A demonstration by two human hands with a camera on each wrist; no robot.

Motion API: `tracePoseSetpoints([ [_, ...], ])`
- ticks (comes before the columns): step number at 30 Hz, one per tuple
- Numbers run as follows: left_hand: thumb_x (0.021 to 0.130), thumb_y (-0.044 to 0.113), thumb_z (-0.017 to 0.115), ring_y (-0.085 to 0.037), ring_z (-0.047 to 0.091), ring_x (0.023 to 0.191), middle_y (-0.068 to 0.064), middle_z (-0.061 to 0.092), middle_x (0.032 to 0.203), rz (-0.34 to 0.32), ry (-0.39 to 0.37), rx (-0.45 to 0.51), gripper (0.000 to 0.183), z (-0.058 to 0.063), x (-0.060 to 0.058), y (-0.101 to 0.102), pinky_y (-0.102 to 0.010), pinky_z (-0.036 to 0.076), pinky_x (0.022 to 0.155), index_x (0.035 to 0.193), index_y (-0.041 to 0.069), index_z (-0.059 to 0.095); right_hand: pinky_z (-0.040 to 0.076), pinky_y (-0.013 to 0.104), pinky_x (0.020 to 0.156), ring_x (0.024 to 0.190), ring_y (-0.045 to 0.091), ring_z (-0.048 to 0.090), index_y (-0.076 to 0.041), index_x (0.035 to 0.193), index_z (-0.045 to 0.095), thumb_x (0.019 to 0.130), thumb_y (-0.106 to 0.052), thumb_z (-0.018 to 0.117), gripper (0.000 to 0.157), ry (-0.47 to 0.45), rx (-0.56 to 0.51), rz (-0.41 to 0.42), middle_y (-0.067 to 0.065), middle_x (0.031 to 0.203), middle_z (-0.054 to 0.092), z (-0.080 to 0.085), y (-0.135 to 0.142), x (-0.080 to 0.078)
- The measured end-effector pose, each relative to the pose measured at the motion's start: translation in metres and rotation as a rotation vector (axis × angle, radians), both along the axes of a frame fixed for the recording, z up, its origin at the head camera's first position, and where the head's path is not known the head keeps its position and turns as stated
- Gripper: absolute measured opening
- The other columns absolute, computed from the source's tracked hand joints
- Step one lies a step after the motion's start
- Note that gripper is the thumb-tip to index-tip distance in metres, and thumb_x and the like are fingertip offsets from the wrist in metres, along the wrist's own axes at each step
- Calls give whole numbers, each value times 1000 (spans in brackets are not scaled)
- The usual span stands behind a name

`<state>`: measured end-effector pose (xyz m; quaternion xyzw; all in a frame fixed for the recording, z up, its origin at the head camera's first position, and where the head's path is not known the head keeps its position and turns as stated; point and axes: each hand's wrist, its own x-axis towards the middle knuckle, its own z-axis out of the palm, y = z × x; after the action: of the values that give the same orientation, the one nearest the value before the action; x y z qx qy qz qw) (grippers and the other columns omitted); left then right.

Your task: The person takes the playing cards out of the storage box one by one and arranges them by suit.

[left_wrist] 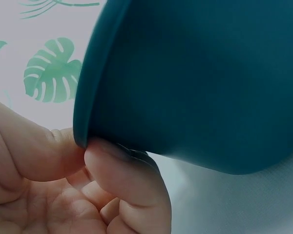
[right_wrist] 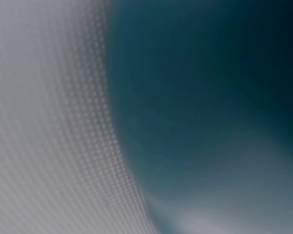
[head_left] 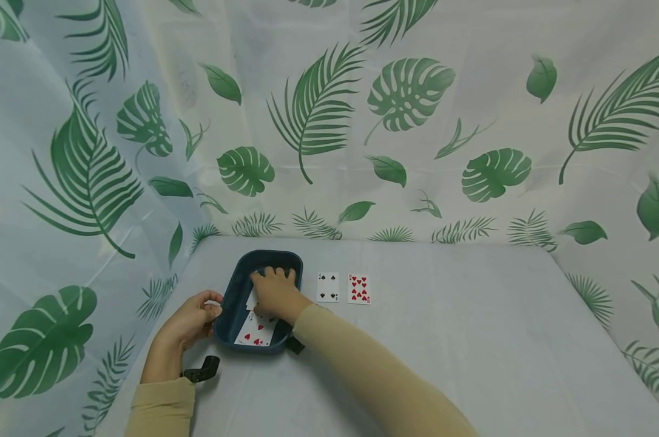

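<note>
A dark blue tub (head_left: 218,325) with rounded corners stands on the left part of the table. My left hand (head_left: 195,315) pinches its left rim between thumb and fingers, seen closely in the left wrist view, where the tub wall (left_wrist: 195,87) fills much of the frame. My right hand (head_left: 279,294) reaches down inside the tub, over the playing cards. A red heart card (head_left: 255,331) lies near the tub's front end, and a whitish card (head_left: 250,298) shows beside the right fingers. Whether those fingers grip a card is hidden. The right wrist view shows only the blurred tub wall (right_wrist: 185,97).
To the right of the tub, a four of spades (head_left: 327,287) and a ten of hearts (head_left: 359,289) lie face up side by side. White cloth covers the table (head_left: 460,340). Leaf-patterned curtains (head_left: 329,200) hang behind and at the sides.
</note>
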<state>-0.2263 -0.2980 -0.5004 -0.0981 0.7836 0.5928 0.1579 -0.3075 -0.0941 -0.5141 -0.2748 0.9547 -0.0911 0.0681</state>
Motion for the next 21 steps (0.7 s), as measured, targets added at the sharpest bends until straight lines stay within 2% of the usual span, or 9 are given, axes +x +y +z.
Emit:
tracePoseSetpoints([
  [13,112,3,47,-21,52,71,-4,56,85,1,-3,1,25,-1,-1,-1,-35,48,63,135,-5,44,32,66,120,145,36,46,-25,163,46,89,-38,85,84,-37,-28,-9,14,160,51,6,4,-1],
  [21,111,3,48,-19,52,71,-4,56,85,-4,-7,-5,23,-2,-1,-2,-34,48,64,134,-3,45,33,65,120,144,38,46,-22,162,47,93,-45,80,80,-57,-69,-22,16,159,50,8,6,0],
])
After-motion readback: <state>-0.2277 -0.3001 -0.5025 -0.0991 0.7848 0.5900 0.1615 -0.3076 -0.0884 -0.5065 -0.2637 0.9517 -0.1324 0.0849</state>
